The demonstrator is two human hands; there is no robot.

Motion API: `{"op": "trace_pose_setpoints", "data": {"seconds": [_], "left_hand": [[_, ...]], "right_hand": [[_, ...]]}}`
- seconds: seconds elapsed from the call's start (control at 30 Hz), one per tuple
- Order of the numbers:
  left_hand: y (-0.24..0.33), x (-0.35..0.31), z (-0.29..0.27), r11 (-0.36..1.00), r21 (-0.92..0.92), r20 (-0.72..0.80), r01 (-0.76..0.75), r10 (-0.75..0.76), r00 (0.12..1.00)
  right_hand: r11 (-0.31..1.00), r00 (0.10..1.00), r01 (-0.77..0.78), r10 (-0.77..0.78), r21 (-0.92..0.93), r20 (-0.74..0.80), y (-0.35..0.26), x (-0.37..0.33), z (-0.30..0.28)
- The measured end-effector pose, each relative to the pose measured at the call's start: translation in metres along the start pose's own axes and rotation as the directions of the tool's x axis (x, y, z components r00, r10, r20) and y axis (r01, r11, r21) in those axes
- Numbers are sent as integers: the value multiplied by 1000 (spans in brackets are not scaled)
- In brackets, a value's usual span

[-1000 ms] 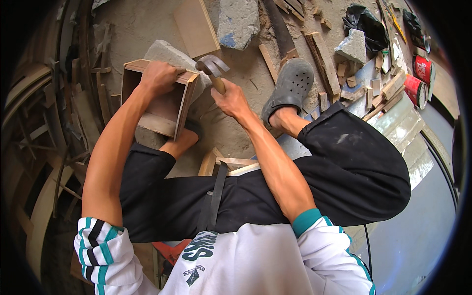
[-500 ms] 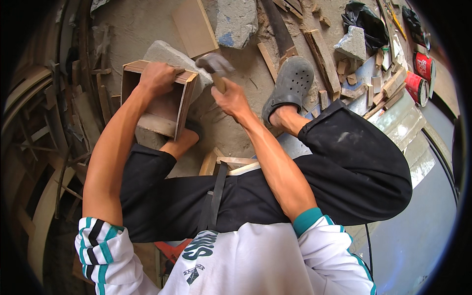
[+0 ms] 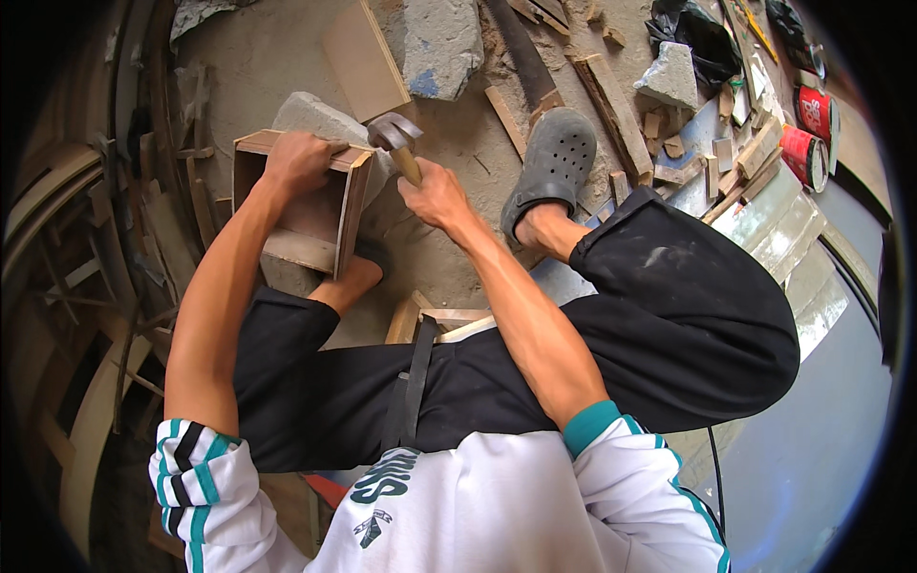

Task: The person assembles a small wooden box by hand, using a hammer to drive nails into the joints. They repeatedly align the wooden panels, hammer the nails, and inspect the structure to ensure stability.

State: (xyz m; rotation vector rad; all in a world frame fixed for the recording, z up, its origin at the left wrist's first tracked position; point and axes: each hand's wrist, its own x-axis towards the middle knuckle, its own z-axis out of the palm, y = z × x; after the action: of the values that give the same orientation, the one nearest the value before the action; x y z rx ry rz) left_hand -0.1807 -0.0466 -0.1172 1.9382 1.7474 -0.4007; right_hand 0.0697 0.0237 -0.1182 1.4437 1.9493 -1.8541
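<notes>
My left hand (image 3: 302, 162) is closed over the upper edge of an open wooden box (image 3: 351, 212), which is tilted with its hollow side toward me. The box rests near my left foot and against a rough concrete block (image 3: 320, 116). My right hand (image 3: 435, 196) grips the wooden handle of a claw hammer (image 3: 394, 134). The metal head is beside the box's upper right corner; whether it touches the box I cannot tell. My left fingertips are partly hidden behind the box edge.
A plywood sheet (image 3: 366, 62) and another concrete block (image 3: 442, 48) lie beyond the box. Wood offcuts (image 3: 611, 115) are scattered at the right, near red cans (image 3: 803, 157) and a black plastic bag (image 3: 702, 43). Stacked boards (image 3: 95, 411) line the left. A grey clog (image 3: 556, 158) covers my right foot.
The hammer, blurred by motion before, now shows sharply, a little left and closer to the box corner. My right hand has shifted slightly left; my left hand keeps its hold on the box.
</notes>
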Motion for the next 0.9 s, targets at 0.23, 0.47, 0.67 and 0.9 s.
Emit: {"op": "trace_pose_setpoints", "data": {"seconds": [0.23,0.47,0.67,0.9], "left_hand": [[1,2,-11,1000,9,47,-2,2,999],[6,-42,-31,984,-80,-198,-161,143,970],[27,-150,-63,981,65,-500,-185,193,844],[75,-229,-94,975,97,-635,-200,216,742]], "right_hand": [[999,999,-26,25,-28,-19,5,-7,5],[975,932,-58,129,215,-338,20,-24,31],[866,973,-16,129,500,-192,-16,-43,1],[910,994,110,-96,400,-54,-37,-59,7]]}}
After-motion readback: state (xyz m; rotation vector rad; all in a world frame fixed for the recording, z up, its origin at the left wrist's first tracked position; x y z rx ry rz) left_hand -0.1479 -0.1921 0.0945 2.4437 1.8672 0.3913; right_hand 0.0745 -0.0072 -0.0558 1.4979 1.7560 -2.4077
